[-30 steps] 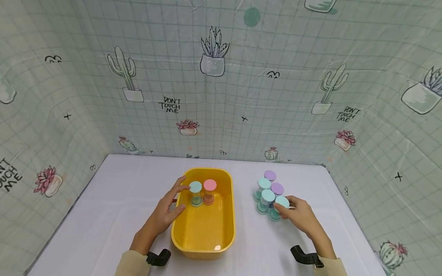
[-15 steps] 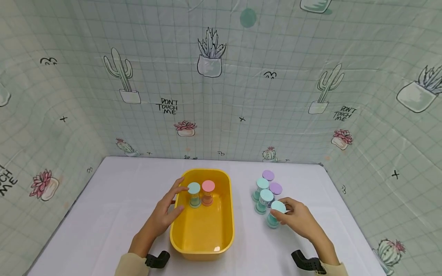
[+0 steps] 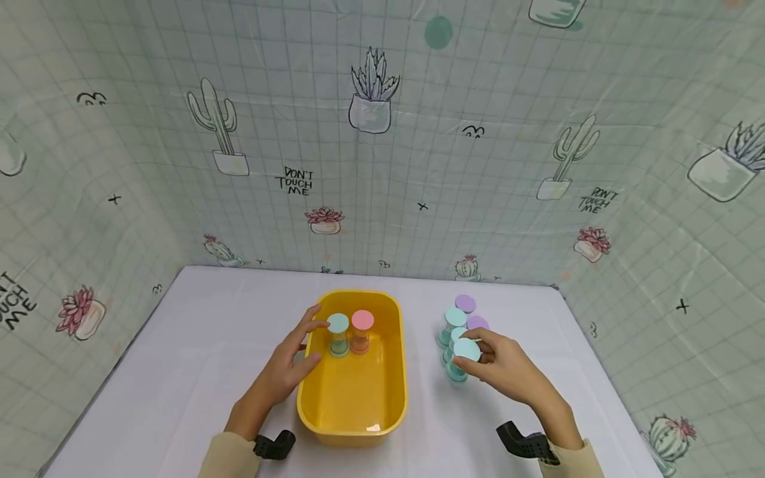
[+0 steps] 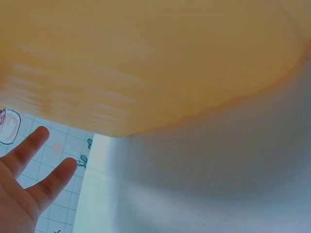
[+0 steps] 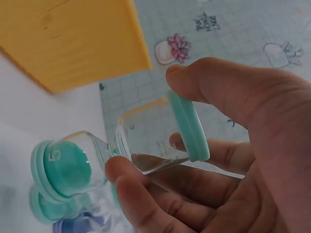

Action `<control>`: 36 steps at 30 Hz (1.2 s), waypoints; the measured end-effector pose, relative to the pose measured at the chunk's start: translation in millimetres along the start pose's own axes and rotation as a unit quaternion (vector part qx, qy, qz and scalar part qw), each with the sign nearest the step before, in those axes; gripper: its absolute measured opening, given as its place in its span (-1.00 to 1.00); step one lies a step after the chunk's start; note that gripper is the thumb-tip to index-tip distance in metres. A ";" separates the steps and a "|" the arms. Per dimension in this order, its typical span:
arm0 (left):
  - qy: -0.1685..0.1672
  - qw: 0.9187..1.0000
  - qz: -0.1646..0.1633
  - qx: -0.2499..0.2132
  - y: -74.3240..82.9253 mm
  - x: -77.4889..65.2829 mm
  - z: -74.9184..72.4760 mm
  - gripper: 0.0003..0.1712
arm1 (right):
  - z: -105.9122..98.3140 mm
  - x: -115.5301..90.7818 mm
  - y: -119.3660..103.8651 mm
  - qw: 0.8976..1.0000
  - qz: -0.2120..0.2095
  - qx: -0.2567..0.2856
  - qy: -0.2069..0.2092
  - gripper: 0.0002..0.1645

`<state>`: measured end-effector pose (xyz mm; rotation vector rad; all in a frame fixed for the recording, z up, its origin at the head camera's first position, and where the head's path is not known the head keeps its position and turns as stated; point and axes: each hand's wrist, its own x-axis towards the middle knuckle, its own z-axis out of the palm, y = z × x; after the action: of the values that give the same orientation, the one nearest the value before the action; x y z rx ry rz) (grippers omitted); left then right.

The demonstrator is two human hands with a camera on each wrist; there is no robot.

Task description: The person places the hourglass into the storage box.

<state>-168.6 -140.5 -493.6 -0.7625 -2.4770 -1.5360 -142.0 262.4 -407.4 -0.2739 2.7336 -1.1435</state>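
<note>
In the head view my right hand holds a teal-capped sand timer by its upper end. The right wrist view shows this sand timer tilted, clear glass between teal caps, a "5" near the lower cap, thumb and fingers round it. Behind it stand two teal sand timers and two purple ones, partly hidden. My left hand rests at the left rim of a yellow bin, fingers spread. Inside the bin stand a light-blue sand timer and a pink one.
A white-covered table carries everything. Patterned cloth with cactus drawings hangs behind it and along both sides. In the left wrist view, the bin's outer wall fills the upper part.
My right hand has drawn its teal sand timer away from the group, first toward me, then leftward, so it now overlaps another teal one in view. The left hand keeps its place.
</note>
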 end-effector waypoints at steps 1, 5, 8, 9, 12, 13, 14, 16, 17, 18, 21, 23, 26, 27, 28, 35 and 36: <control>0.000 1.000 0.000 -0.001 -0.5 -0.5 0.1 -0.47 | -0.6 1.3 -2.6 1.000 -0.006 -0.002 -0.002 -0.36; -0.001 1.000 0.000 0.001 -1.8 -1.2 -0.5 -0.46 | -4.9 7.7 -14.8 1.000 -0.025 -0.008 -0.016 -0.41; -0.002 1.000 0.001 0.004 -1.2 -1.5 -1.1 -0.44 | -9.2 12.5 -23.7 0.999 -0.036 -0.018 -0.022 -0.46; -0.003 1.000 0.001 0.005 -1.0 -1.7 -1.3 -0.43 | -10.8 13.9 -26.8 0.999 -0.041 -0.018 -0.023 -0.47; 0.003 1.000 0.002 0.012 -0.9 -0.9 -2.1 -0.45 | -14.0 19.4 -35.7 0.998 -0.059 -0.011 -0.027 -0.51; 0.005 1.000 0.003 0.015 -1.1 -0.8 -2.4 -0.46 | -14.7 21.4 -38.6 0.997 -0.066 -0.008 -0.030 -0.52; 0.007 1.000 0.006 0.018 -1.3 -0.9 -2.6 -0.47 | -15.4 23.2 -41.6 0.997 -0.071 -0.003 -0.034 -0.52; 0.012 1.000 0.009 0.023 -2.0 -1.3 -2.9 -0.49 | -16.8 26.9 -48.0 0.996 -0.084 -0.002 -0.040 -0.54; 0.013 1.000 0.011 0.025 -2.6 -1.5 -3.0 -0.48 | -17.7 28.5 -51.3 0.995 -0.091 -0.008 -0.042 -0.55; 0.013 1.000 0.011 0.027 -2.7 -1.8 -3.1 -0.48 | -18.7 30.1 -54.7 0.994 -0.095 -0.016 -0.041 -0.55; 0.012 1.000 0.007 0.020 -3.0 -3.3 -2.4 -0.46 | -21.9 34.1 -65.2 0.991 -0.118 -0.041 -0.041 -0.54; 0.008 1.000 0.004 0.014 -2.8 -1.5 -2.7 -0.46 | -24.8 37.2 -71.9 0.989 -0.134 -0.052 -0.041 -0.53; 0.002 1.000 -0.001 0.005 -2.2 -1.7 -2.0 -0.47 | -28.7 41.6 -82.4 0.984 -0.156 -0.059 -0.056 -0.52; -0.001 1.000 -0.005 0.004 -1.9 -2.1 -1.7 -0.47 | -29.8 42.9 -86.2 0.983 -0.160 -0.058 -0.062 -0.52; -0.002 1.000 -0.007 0.003 -1.8 -2.2 -1.3 -0.48 | -30.7 44.2 -90.0 0.982 -0.164 -0.057 -0.069 -0.52; -0.002 1.000 -0.010 0.003 1.1 0.0 -1.8 -0.46 | -29.4 57.6 -116.4 0.976 -0.185 -0.053 -0.105 -0.49; -0.002 1.000 -0.009 0.004 1.2 0.9 -2.1 -0.46 | -28.3 60.0 -119.5 0.975 -0.187 -0.053 -0.108 -0.48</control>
<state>-169.1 -141.6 -491.3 -0.7441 -2.4973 -1.5316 -193.9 185.5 -307.1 -0.9047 2.6179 -0.9742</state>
